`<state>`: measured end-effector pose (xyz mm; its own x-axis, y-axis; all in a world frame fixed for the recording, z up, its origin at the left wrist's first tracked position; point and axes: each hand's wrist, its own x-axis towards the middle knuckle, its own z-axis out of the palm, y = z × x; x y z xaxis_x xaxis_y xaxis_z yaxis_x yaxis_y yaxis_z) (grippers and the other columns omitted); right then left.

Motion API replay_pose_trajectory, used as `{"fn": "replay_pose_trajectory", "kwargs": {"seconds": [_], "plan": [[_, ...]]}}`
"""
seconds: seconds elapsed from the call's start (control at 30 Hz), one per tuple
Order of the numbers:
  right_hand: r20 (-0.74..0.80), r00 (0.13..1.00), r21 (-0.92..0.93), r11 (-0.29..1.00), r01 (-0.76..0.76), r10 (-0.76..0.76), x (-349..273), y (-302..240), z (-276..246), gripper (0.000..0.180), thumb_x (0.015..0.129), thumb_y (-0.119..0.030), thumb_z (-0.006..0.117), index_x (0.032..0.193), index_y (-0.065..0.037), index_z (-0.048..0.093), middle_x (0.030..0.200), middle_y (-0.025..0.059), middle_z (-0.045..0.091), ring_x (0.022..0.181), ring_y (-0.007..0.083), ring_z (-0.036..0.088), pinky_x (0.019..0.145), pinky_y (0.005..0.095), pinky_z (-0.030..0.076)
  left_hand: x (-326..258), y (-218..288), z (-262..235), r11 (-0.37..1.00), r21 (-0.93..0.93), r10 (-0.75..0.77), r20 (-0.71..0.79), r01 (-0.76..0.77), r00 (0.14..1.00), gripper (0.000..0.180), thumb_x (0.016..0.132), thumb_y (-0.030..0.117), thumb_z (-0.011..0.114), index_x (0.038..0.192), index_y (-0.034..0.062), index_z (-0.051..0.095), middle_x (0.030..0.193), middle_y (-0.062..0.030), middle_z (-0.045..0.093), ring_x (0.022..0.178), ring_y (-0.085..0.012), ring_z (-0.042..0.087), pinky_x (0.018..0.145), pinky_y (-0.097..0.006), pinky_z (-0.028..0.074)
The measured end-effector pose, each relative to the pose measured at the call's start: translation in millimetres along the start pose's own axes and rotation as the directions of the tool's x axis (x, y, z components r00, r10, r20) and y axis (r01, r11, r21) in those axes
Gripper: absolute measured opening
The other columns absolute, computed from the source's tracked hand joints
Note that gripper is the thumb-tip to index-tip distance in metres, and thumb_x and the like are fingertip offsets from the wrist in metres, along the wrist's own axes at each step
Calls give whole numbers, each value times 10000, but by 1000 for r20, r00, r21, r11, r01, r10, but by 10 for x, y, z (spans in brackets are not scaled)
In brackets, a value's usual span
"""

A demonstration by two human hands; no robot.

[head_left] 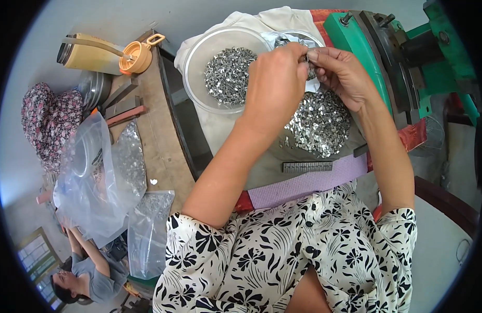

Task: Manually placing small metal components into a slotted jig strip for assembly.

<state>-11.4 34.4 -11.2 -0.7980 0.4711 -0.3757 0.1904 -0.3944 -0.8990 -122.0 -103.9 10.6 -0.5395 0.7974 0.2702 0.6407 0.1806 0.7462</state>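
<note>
Hands meet over the far side of the cloth (215,138), between a translucent tub (187,78) on the left and a green machine (355,60) on the right. Right hand (342,70): thumb and forefinger narrow, pinching what looks like a small dark piece (305,58); its shape too small to make out. Left hand (277,81): fingers curled in, tips mostly hidden; cannot tell whether they grip it too. Pinch rather than fist, probably because the piece is tiny.

Tub holds many short metal parts (228,73); its wall likely stops them scattering. Flat shiny pieces (324,125) lie in a loose heap just nearer than the hands, presumably spread so fingertips can pick singly. Second container (316,36), far, partly hidden by the hands. Slotted metal bar (307,167) lies near, beside a purple strip (303,188). Piece itself: at the right fingertips, above the heap's far edge, left of the machine.
</note>
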Motion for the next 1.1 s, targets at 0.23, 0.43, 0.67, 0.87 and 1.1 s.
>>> {"fn": "replay_pose_trajectory", "kwargs": {"seconds": [0.23, 0.43, 0.67, 0.87, 1.1], "plan": [[-67, 996, 9, 998, 65, -64, -117, 77, 74, 221, 961, -216, 665, 1065, -27, 717, 856, -27, 674, 734, 35, 575, 685, 182, 487, 14, -20, 10, 999, -23, -40, -8, 40, 999, 196, 843, 88, 694, 1007, -8, 741, 811, -157, 736, 703, -190, 717, 680, -303, 547], [-55, 993, -20, 995, 101, -102, -165, 91, 136, 233, 1001, -191, 597, 1095, -5, 699, 883, -12, 669, 776, 48, 584, 732, 197, 497, 31, -43, 36, 1000, 9, -8, -17, 8, 1000, 154, 829, 108, 694, 937, 6, 737, 773, -123, 729, 669, -185, 704, 650, -305, 536], [-24, 998, -105, 993, 61, -64, -206, 17, 194, 294, 1025, -169, 540, 1227, 18, 643, 933, 13, 679, 802, 62, 620, 735, 201, 522, 57, -50, 80, 986, 144, 80, -6, -78, 997, 136, 791, 112, 689, 886, 15, 702, 753, -112, 713, 663, -249, 691, 654, -342, 537], [-37, 996, -224, 972, 66, -76, -235, -69, 203, 341, 1024, -193, 542, 1268, 32, 622, 982, 60, 703, 791, 101, 670, 691, 226, 552, 117, -19, 22, 999, -13, -48, 32, 48, 998, 138, 795, 122, 668, 877, 11, 678, 702, -151, 677, 708, -362, 675, 692, -425, 543], [-46, 975, 73, 973, 220, -217, -139, -14, 227, 285, 928, -224, 709, 1096, 7, 718, 864, 10, 695, 748, 66, 628, 678, 212, 538, 221, -239, 9, 711, -651, -245, 124, 265, 962, 114, 872, 26, 690, 962, -44, 692, 854, -75, 702, 724, -100, 633, 677, -216, 520]]}}
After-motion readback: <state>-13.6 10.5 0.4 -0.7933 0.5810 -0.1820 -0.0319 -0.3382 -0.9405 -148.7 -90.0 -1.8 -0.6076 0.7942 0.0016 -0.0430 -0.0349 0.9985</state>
